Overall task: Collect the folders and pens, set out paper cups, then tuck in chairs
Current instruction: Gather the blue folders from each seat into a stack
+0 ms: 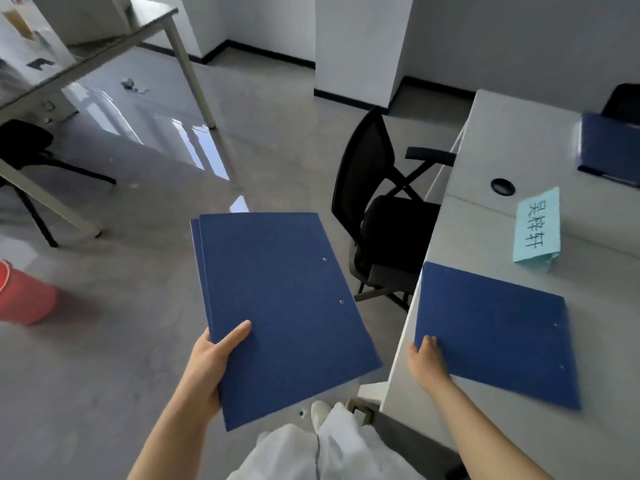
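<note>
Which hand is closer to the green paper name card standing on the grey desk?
Right. The right hand rests on the blue folder lying on the grey desk, just below the green paper name card. The left hand holds blue folders out over the floor, farther away.

The far folder (609, 147) and the red bucket (24, 292) are cut off by the edges.
</note>
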`<state>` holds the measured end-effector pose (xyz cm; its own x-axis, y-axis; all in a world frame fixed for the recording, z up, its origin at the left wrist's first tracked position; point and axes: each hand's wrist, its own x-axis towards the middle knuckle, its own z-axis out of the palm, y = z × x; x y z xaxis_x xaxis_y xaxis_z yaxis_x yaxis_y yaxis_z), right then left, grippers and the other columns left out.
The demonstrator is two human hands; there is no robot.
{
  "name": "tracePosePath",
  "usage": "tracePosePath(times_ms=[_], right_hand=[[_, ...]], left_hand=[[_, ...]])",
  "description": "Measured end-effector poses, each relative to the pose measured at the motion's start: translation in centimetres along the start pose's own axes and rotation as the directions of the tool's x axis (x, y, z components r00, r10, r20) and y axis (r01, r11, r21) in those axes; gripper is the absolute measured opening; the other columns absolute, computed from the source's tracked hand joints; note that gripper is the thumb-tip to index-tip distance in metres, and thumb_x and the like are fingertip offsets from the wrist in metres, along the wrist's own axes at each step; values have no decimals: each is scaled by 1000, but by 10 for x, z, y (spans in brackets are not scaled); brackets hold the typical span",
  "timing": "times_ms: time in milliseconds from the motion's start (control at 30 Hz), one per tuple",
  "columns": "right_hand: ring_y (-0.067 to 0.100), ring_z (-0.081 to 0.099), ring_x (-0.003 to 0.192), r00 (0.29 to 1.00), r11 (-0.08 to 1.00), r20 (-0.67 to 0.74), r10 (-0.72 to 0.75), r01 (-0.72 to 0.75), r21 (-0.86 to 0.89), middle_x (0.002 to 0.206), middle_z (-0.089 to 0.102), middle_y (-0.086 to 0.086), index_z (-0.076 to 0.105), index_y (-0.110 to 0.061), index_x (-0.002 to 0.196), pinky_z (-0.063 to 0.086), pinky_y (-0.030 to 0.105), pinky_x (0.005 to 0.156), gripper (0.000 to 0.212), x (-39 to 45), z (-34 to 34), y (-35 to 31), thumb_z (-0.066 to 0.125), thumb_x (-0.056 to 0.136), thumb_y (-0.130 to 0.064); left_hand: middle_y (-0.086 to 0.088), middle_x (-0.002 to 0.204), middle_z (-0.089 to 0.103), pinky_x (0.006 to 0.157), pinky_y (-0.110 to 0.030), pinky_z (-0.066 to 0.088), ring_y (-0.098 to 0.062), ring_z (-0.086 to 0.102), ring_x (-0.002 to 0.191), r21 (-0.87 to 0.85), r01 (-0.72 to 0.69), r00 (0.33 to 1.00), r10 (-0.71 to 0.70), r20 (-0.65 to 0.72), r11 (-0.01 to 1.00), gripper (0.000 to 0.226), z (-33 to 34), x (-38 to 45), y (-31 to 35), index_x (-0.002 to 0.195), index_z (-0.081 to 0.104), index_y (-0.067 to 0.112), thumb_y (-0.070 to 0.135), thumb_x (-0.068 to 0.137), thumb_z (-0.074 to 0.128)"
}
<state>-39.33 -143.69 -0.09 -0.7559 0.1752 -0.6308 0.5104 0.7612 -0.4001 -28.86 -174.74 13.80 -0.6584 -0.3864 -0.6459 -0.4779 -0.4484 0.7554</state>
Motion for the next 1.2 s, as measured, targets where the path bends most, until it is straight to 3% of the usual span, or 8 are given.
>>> tracePosePath(times_ms=[167,333,400,533,700,867,1000,1200], right_hand=[[25,11,148,999,1000,41,20,-19,-12,161,6,9,9,-5,152,17,38,118,55,-4,24,-17,26,103,-22],[31,42,133,973,895,-144,178,-99,435,146,42,12,39,-4,141,35,42,107,43,-14,47,-44,37,99,-13],[42,54,115,875,670,-198,442,-175,722,130,54,25,49,6,127,42,53,103,35,-18,56,-53,41,96,-7],[34,54,110,779,-144,272,565,-231,962,119,49,25,44,4,128,43,43,104,32,-32,62,-62,44,98,-10],[31,33,140,803,-464,401,442,-178,868,151,32,17,26,-3,146,30,40,115,54,-31,54,-67,46,99,-21],[27,55,116,826,-513,378,418,-129,849,125,53,12,32,-12,144,42,40,101,50,-27,44,-74,49,98,-23],[32,64,103,859,-544,247,448,43,838,128,57,16,43,-16,137,60,35,66,39,-21,29,-85,44,99,-8],[24,66,99,950,-595,30,311,170,786,128,58,11,51,-21,133,53,18,49,39,-48,-6,-133,44,97,-6]], left_hand=[[-6,100,76,66,-39,58,-29,74,84,67,15,997,-20,75,998,31,-3,51,36,114,63,16,21,85,70],[-5,98,77,69,-41,57,-30,73,85,168,18,983,-48,175,986,30,-15,98,77,113,63,17,20,85,72],[-5,97,77,67,-39,57,-29,74,83,200,11,975,-55,215,980,29,-16,114,92,112,63,17,20,85,71],[-7,98,76,67,-39,57,-29,74,83,237,11,957,-79,278,971,25,-9,135,111,111,64,17,19,87,69],[-7,102,76,71,-41,57,-29,74,86,262,3,940,-92,329,965,28,4,148,121,114,63,16,20,87,68],[-7,102,76,70,-41,58,-30,73,87,259,6,938,-95,332,966,26,13,153,125,113,63,17,20,88,68],[-7,101,76,68,-39,58,-29,74,86,254,2,939,-89,331,967,26,20,159,130,113,64,16,20,87,68],[-6,99,76,65,-38,58,-28,74,83,237,-21,941,-61,333,971,33,39,167,138,117,63,16,24,86,70]])
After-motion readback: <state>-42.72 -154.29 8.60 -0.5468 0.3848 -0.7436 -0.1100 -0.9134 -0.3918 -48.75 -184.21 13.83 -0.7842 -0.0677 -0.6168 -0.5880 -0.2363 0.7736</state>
